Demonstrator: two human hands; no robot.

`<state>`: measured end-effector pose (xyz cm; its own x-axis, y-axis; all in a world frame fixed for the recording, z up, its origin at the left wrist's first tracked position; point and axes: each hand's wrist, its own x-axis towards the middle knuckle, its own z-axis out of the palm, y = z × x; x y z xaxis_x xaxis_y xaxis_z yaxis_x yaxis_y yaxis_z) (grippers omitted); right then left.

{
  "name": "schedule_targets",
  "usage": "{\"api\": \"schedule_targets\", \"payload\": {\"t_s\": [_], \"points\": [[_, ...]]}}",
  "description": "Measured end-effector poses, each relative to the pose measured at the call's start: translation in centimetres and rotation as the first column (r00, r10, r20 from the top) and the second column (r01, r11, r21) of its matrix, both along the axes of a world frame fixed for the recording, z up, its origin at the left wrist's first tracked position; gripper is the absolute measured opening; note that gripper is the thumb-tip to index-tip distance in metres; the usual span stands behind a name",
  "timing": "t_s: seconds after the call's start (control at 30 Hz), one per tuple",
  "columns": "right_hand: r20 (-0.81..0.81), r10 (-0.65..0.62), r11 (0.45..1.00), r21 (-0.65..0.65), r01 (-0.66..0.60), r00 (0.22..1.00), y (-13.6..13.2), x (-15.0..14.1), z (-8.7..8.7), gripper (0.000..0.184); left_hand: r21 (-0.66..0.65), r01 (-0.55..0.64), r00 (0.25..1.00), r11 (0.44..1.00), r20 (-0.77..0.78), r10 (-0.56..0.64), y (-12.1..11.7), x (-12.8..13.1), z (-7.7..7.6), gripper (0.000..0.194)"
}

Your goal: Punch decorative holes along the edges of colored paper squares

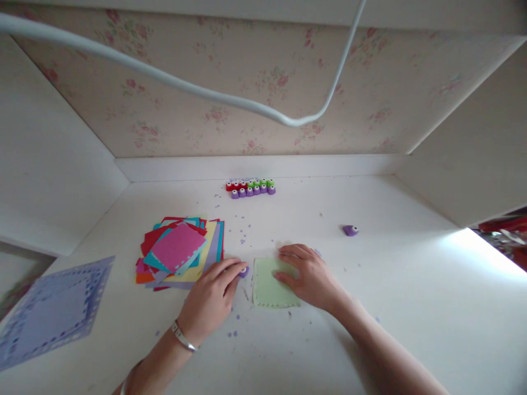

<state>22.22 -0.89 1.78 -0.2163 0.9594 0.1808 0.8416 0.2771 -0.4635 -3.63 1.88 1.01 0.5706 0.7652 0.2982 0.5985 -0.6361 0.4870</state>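
Pale green paper square (272, 288), its near edge notched, lies flat on our white tabletop (411, 307), near the middle of the head view. From it we read the clock. Our right hand (302, 274) rests on its three o'clock side, fingers stretched out and grasping nothing. At nine o'clock, just beside the paper, our left hand (218, 288) pinches a small purple craft punch (244, 271) (mostly hidden by our fingers); a silver bracelet (184, 337) circles that wrist.

Between nine and ten o'clock we have a fanned stack of coloured paper (179, 247), magenta on top. Farther out, at about nine o'clock, lie lavender sheets (55, 312) with punched borders. Between eleven and twelve o'clock stand two rows of craft punches (250, 189), red and green behind, purple in front. Another purple punch (351, 230) lies alone at two o'clock. Tiny lavender paper bits (235, 333) dot our tabletop. Beyond, at twelve o'clock, a white cable (230, 100) hangs before floral wallpaper (275, 77).
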Motion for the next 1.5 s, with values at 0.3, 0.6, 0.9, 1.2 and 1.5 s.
{"api": "schedule_targets", "payload": {"t_s": [0.3,0.6,0.9,1.2,1.5], "points": [[-0.35,-0.096,0.99,-0.134,0.051,0.932,0.34,0.06,-0.3,0.009,-0.083,-0.042,0.99,0.996,0.133,0.053,0.57,-0.13,-0.38,0.018],[-0.665,-0.302,0.862,-0.496,-0.101,0.683,0.21,-0.33,-0.03,0.017,-0.29,-0.039,0.961,0.956,0.252,0.116,0.55,-0.06,-0.48,0.02],[-0.637,-0.321,0.837,-0.538,-0.106,0.701,0.35,-0.31,-0.1,0.017,-0.288,-0.03,0.968,0.957,0.229,0.099,0.28,0.13,-0.32,0.021],[-0.631,-0.313,0.822,-0.554,-0.13,0.71,0.32,-0.27,-0.1,0.015,-0.217,-0.025,0.978,0.976,0.197,0.069,0.23,0.12,-0.48,0.021],[-0.616,-0.313,0.816,-0.564,-0.127,0.723,0.29,-0.06,-0.26,0.018,-0.202,-0.007,0.978,0.979,0.205,0.049,0.24,0.22,-0.55,0.022]]}}
